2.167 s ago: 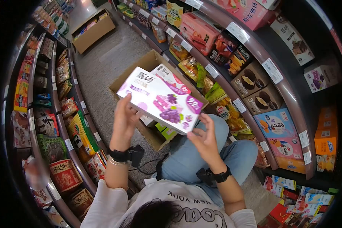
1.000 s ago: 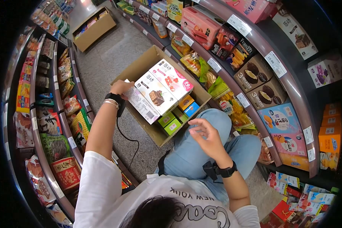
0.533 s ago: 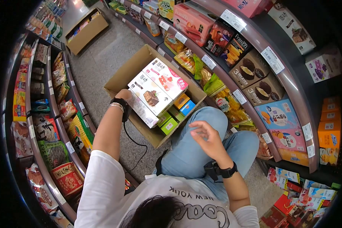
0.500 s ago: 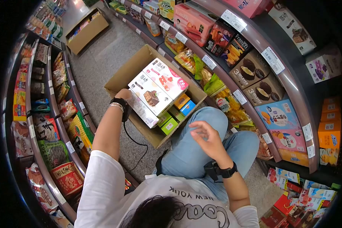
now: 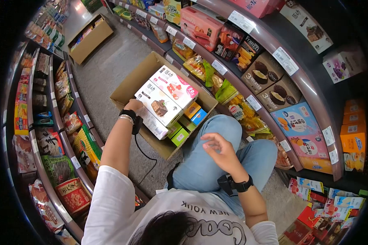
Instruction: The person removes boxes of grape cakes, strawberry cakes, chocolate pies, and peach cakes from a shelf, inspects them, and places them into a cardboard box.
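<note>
My left hand (image 5: 135, 106) reaches over the left side of an open cardboard carton (image 5: 124, 80), against the ends of the white snack boxes. Its fingers are hidden, so I cannot see whether it grips anything. Beside it lies a white box with a chocolate cake picture (image 5: 158, 107); a white and pink box (image 5: 176, 86) sits behind. Lower in the carton are a pale box on its side (image 5: 154, 126), green boxes (image 5: 179, 136), and an orange and a blue box (image 5: 198, 116). My right hand (image 5: 221, 150) hovers over my jeans, open and loosely curled, holding nothing.
Shelves of snack packets (image 5: 75, 196) line the left side. To the right stand shelves with boxed cakes (image 5: 274, 96) and bagged snacks (image 5: 237, 110). Another carton (image 5: 90, 41) sits farther along the aisle floor. A black cable (image 5: 151, 168) hangs by my left wrist.
The view has shifted slightly, and the carton appears a little lower. My left hand has shifted slightly along the carton's side. The right hand stays nearly where it was.
</note>
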Tool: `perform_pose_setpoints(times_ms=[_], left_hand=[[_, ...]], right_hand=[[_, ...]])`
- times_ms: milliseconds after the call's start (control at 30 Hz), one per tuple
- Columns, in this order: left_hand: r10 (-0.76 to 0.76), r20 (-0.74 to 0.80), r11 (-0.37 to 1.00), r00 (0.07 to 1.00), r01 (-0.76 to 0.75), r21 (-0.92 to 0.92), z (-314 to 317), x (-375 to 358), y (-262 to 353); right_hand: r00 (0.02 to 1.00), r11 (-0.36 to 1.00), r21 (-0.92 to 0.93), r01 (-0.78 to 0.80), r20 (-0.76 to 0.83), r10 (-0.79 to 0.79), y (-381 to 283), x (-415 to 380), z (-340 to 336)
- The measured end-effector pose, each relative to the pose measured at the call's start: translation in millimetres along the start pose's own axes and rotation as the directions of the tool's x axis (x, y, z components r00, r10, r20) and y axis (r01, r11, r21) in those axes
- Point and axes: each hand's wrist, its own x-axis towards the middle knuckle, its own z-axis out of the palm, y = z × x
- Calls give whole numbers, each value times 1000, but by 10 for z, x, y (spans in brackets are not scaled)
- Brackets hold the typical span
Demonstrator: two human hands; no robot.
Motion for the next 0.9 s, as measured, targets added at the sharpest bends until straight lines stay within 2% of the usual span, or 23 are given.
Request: perform_pose_setpoints(times_ms=[33, 67, 133, 167, 200, 267, 333, 400, 467, 567, 667, 700, 800, 900], left_hand=[[31, 58, 997, 998, -35, 75, -97, -23, 46], [-37, -84, 995, 996, 28, -100, -124, -60, 132], [-227, -314, 885, 922, 61, -462, -282, -519, 496], [-140, -317, 817, 938, -72, -573, -305, -394, 477], [23, -386, 742, 922, -274, -612, -291, -202, 457], [115, -355, 577, 928, -353, -736, -579, -1325, 1081], [383, -334, 301, 861, -458, -837, -610, -1716, 1350], [551, -368, 188, 749, -541, -819, -551, -2064, 1621], [625, -381, 155, 681, -587, -795, -463, -2481, 1888], [792, -305, 41, 528, -545, -837, -352, -2913, 2194], [835, -270, 29, 479, -529, -848, -300, -3269, 2460], [858, -273, 17, 436, -554, -832, -290, -3340, 2537], [861, -206, 4, 466, -410, -912, -309, -3682, 2644], [878, -128, -74, 462, -134, -988, -250, -3977, 2628]], right_hand=[[1000, 1000, -7, 4, -10, -4, 13, -12, -22], [1000, 1000, 7, 4, -16, -4, 25, -25, -41], [999, 999, 29, 15, -33, -14, 43, -41, -98], [999, 999, 35, 19, -42, -17, 44, -44, -118], [998, 999, 38, 27, -52, -25, 43, -43, -128], [996, 997, 47, 64, -73, -60, 17, -31, -152], [990, 992, 64, 108, -95, -102, -7, -50, -160], [984, 989, 68, 133, -128, -124, -43, -101, -187], [978, 987, 73, 146, -163, -132, -74, -182, -229], [955, 976, 119, 185, -256, -149, -66, -307, -313], [928, 963, 133, 233, -326, -180, -119, -404, -429], [921, 961, 131, 244, -342, -187, -149, -439, -471], [901, 957, 88, 278, -370, -228, -264, -488, -605], [887, 944, 99, 316, -385, -256, -446, -484, -687]])
